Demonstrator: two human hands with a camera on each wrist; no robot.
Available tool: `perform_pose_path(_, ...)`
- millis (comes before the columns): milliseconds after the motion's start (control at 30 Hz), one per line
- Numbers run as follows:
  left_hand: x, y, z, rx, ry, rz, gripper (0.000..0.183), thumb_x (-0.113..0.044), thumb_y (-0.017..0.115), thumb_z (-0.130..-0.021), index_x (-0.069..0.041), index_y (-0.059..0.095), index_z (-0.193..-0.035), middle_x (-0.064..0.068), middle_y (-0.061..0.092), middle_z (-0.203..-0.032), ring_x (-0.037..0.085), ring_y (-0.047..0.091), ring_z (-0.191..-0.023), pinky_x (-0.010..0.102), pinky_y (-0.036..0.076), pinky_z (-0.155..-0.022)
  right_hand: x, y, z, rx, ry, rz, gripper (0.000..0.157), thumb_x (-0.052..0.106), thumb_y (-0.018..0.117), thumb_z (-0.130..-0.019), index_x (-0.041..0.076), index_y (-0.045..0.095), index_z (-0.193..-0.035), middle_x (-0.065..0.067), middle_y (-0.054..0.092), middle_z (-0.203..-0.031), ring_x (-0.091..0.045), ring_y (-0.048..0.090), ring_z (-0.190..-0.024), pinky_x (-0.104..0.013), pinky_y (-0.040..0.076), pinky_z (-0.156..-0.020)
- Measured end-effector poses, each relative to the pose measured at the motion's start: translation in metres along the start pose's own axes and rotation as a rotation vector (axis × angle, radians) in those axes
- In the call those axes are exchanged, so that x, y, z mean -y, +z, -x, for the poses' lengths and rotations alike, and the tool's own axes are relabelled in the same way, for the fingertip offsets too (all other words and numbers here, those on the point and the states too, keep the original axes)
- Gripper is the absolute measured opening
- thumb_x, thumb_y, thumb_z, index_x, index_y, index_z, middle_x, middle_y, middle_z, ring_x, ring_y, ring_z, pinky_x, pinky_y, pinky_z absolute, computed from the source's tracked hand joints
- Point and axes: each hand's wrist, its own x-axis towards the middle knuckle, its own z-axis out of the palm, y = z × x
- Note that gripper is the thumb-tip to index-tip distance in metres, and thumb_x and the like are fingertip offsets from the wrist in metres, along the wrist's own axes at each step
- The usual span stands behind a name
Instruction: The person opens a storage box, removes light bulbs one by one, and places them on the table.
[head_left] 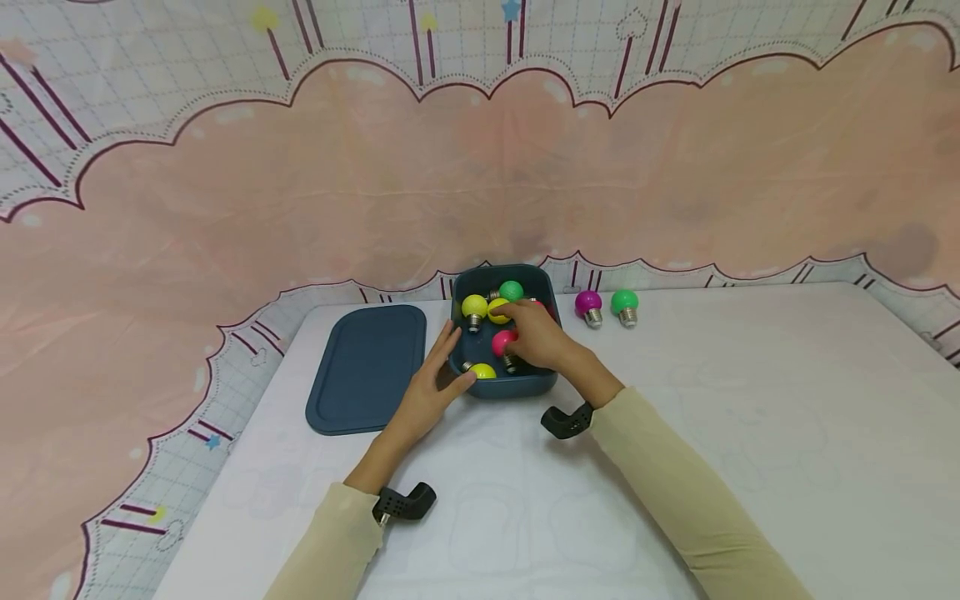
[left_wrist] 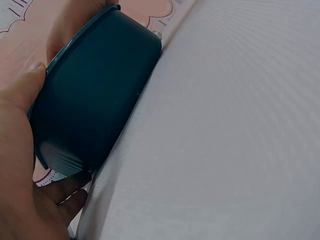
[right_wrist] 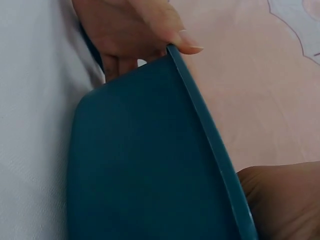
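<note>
A dark blue plastic box [head_left: 517, 387] holds several small coloured light bulbs. My left hand [head_left: 429, 400] holds its near left corner, thumb at the rim and fingers along the outer side; the left wrist view shows this close up. Inside the box, my right hand [head_left: 542, 336] reaches down with its forefinger over a yellow bulb [head_left: 495, 313] and its thumb beside a pink bulb [head_left: 502, 342]. I cannot tell whether it pinches either one. Around it lie another yellow bulb [head_left: 474, 306], a green bulb [head_left: 512, 290] and, at the near wall, a yellow bulb [head_left: 485, 372].
A flat dark blue lid [head_left: 367, 367] lies left of the box. To the right, a purple bulb [head_left: 588, 302] and a green bulb [head_left: 624, 302] rest on the white tablecloth [head_left: 750, 400]. Behind the table hangs a patterned peach cloth [head_left: 480, 183].
</note>
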Motion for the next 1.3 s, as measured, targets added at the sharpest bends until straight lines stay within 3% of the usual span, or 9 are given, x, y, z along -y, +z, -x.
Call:
perform_pose_path(67, -0.011, -0.001, 0.002, 0.007, -0.010, -0.002, 0.068, -0.013, 0.059, -0.096, -0.006, 0.023, -0.152, 0.012, 0.007, -0.159, 0.022, 0.012, -0.144, 0.041, 0.024, -0.111, 0.000, 0.001, -0.001, 0.004, 0.006, -0.008, 0.052, 0.008, 0.075, -0.083, 0.001, 0.056, -0.132, -0.016, 0.058, -0.126, -0.031, 0.050, -0.117, -0.042, 0.043, -0.098)
perform_pose_path(200, -0.010, -0.001, 0.001, 0.010, -0.018, -0.004, 0.068, -0.013, 0.059, -0.096, -0.006, 0.022, -0.152, 0.009, 0.007, -0.159, 0.022, 0.012, -0.144, 0.040, 0.025, -0.110, 0.001, 0.001, -0.003, 0.032, 0.041, -0.031, 0.050, 0.013, 0.075, -0.084, 0.000, 0.058, -0.128, -0.015, 0.063, -0.115, -0.028, 0.055, -0.107, -0.039, 0.047, -0.093)
perform_pose_path(433, 0.026, 0.003, -0.005, -0.012, 0.011, -0.006, 0.069, -0.017, 0.061, -0.095, -0.019, 0.022, -0.153, 0.000, 0.006, -0.160, 0.015, 0.012, -0.143, 0.039, 0.025, -0.110, 0.002, 0.004, -0.004, 0.063, 0.066, -0.043, 0.045, 0.013, 0.074, -0.085, 0.000, 0.060, -0.125, -0.014, 0.064, -0.111, -0.026, 0.058, -0.102, -0.037, 0.049, -0.090)
perform_pose_path(633, 0.028, 0.003, -0.004, -0.018, 0.009, 0.001, 0.069, -0.024, 0.062, -0.095, -0.023, 0.024, -0.153, -0.007, 0.008, -0.159, 0.012, 0.014, -0.143, 0.037, 0.027, -0.110, 0.001, 0.008, -0.005, 0.104, 0.066, -0.027, 0.044, 0.010, 0.075, -0.084, 0.003, 0.060, -0.124, -0.012, 0.064, -0.114, -0.025, 0.057, -0.104, -0.037, 0.049, -0.091)
perform_pose_path(1033, 0.027, 0.003, -0.004, -0.024, 0.011, -0.019, 0.071, -0.028, 0.062, -0.095, -0.016, 0.024, -0.153, -0.006, 0.008, -0.160, 0.013, 0.015, -0.143, 0.037, 0.027, -0.109, 0.001, 0.009, -0.005, 0.116, 0.050, -0.004, 0.047, 0.010, 0.073, -0.085, 0.006, 0.058, -0.129, -0.011, 0.063, -0.121, -0.026, 0.057, -0.111, -0.040, 0.049, -0.092)
perform_pose_path(1300, 0.027, 0.003, -0.005, -0.029, 0.025, -0.031, 0.071, -0.022, 0.063, -0.094, -0.011, 0.025, -0.153, 0.000, 0.009, -0.160, 0.022, 0.016, -0.143, 0.042, 0.029, -0.108, 0.004, 0.005, 0.000, 0.033, 0.012, -0.022, 0.048, 0.011, 0.074, -0.084, 0.003, 0.057, -0.129, -0.012, 0.062, -0.121, -0.026, 0.057, -0.110, -0.040, 0.049, -0.092)
